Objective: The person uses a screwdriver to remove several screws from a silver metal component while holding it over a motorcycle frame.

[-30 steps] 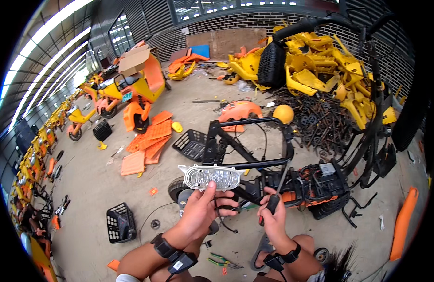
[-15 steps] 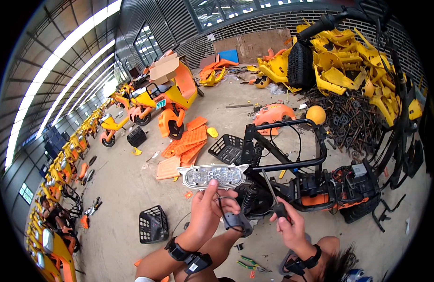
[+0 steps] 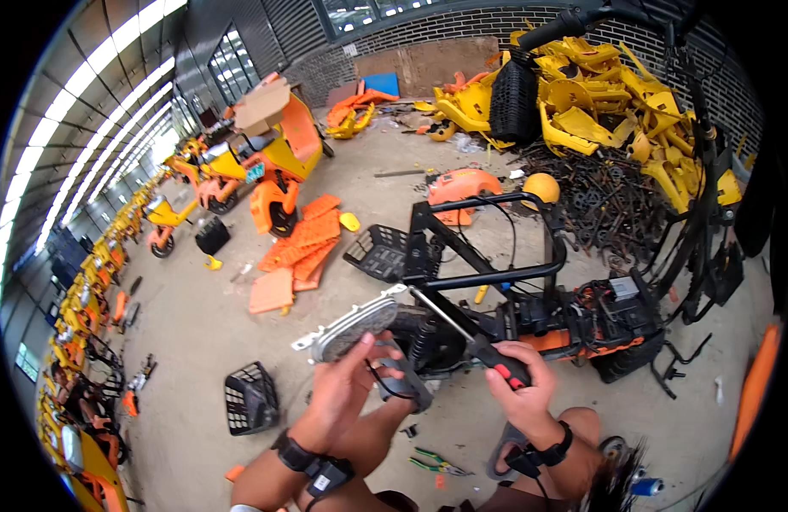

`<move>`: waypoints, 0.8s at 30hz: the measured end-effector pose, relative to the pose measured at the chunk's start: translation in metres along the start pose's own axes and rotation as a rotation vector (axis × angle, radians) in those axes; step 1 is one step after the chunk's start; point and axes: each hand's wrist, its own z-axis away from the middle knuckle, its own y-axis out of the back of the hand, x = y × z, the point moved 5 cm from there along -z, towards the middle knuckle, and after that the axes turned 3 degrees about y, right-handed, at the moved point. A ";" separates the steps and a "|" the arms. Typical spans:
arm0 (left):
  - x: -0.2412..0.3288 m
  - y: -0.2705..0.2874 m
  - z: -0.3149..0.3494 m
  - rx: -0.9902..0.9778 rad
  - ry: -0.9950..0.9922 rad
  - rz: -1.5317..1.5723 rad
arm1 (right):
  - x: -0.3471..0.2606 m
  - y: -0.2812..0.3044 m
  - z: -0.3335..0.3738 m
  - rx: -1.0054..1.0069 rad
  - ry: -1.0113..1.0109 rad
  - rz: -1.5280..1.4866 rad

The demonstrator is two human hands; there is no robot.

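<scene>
My left hand (image 3: 344, 388) grips a lamp unit (image 3: 356, 329) with a clear ribbed lens and a pale mounting rim, held tilted edge-up; a dark cable hangs by the fingers. In my right hand (image 3: 529, 388) is a screwdriver (image 3: 506, 367) with a black and red handle. Its shaft points up and left, and the tip appears close to the rim's right end; whether they touch I cannot tell. Just beyond my hands stands a stripped black scooter frame (image 3: 496, 277). Pliers (image 3: 441, 463) with green and yellow handles lie on the floor between my legs.
Black baskets (image 3: 251, 399) (image 3: 378, 253) and stacked orange panels (image 3: 302, 243) lie on the floor. Yellow body panels (image 3: 594, 115) are heaped over dark metal parts (image 3: 600, 205) at the back right. Yellow and orange scooters (image 3: 279, 166) line the left side.
The lamp unit has turned from lens facing up to tilted on edge. My right hand has raised the screwdriver, bringing its tip near the rim's right end. The whole view has shifted.
</scene>
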 end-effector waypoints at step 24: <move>-0.005 0.003 -0.005 -0.005 0.046 -0.016 | -0.016 -0.004 -0.001 -0.111 0.138 0.122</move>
